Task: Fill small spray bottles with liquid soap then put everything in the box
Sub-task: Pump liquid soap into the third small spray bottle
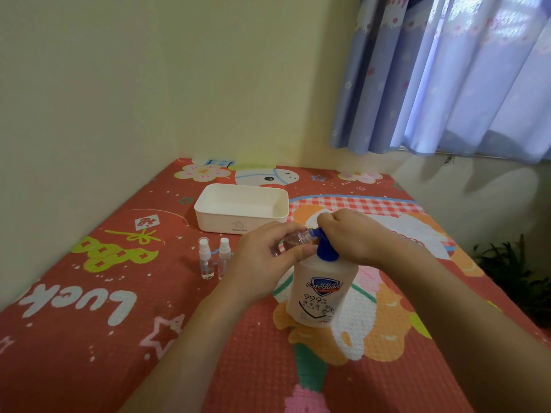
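Pressing down on the soap bottle's (323, 289) blue pump (326, 248) with my right hand (350, 236), fingers curled over its top, the bottle standing upright on the mat (119, 338). My left hand (262, 257) pinches a small clear spray bottle (293, 239), tilted, its open mouth up against the nozzle just right of it. It looks nearly empty. Two capped ones (213, 257) wait upright to the left, before the white box (241, 211).

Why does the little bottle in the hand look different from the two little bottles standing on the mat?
The held bottle lies tilted at the blue pump with no cap on; the two standing bottles are upright and wear white spray caps. The left hand grips one; nothing touches the others. All are small and clear.
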